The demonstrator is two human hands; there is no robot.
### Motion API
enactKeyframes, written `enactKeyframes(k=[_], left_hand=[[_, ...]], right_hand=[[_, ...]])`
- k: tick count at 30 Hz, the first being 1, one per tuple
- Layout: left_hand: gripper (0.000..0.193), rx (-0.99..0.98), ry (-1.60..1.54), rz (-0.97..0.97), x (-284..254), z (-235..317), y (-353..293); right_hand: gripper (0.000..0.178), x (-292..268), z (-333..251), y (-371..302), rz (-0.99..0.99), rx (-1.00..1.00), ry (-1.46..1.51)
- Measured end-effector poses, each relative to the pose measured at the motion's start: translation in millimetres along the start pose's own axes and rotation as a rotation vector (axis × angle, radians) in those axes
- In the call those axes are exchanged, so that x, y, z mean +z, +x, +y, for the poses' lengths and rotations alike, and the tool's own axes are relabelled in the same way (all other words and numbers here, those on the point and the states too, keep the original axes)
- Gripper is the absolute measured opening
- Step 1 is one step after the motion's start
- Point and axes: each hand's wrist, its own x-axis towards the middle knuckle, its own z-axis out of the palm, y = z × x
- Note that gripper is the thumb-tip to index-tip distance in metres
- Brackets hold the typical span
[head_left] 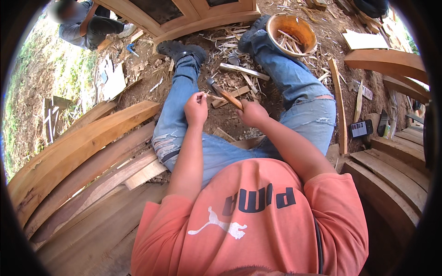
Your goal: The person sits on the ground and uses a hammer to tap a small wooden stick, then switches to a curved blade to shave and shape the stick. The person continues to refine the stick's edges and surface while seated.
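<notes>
My right hand [252,113] is wrapped round the wooden handle of a hammer [226,95]. The hammer's dark metal head points up and to the left, in front of my left hand. Just beside it, my left hand [196,109] is closed in a pinch, thumb against fingers. Something thin and small seems to be at its fingertips, but I cannot make out what it is. Below the hammer, a short wooden block [231,97] lies on the ground between my legs. Farther off lies a pale wooden strip [244,71].
An orange bucket [277,24] with wood scraps stands by my right foot. A wooden panelled frame [184,18] is ahead. Curved planks [87,138] lie at left, more timber [391,168] at right near a phone [361,129]. Another person [87,27] sits at far left.
</notes>
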Motion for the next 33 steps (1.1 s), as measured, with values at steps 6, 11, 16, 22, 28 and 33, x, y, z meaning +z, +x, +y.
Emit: enactKeyframes(k=[6,11,16,22,28,33], left_hand=[[0.019,-0.024,0.042,0.012,2,-4,4],[0.020,-0.005,0.029,-0.005,0,-4,8],[0.019,-0.024,0.055,0.007,-4,-5,6],[0.019,-0.022,-0.055,0.006,0,-7,6],[0.016,0.063,-0.088,0.024,-1,-1,5],[0.015,0.118,-0.026,0.022,-7,7,3]], right_hand=[[0.036,-22,-35,-22,-0.024,-0.020,0.083],[0.037,-16,-28,-21,-0.005,-0.034,0.099],[0.035,-33,-41,-32,0.056,-0.075,0.115],[0.043,-53,-44,-35,0.000,-0.100,0.533],[0.037,-64,-59,-19,0.268,-0.154,0.153],[0.035,-58,-61,-32,0.105,-0.062,0.104]])
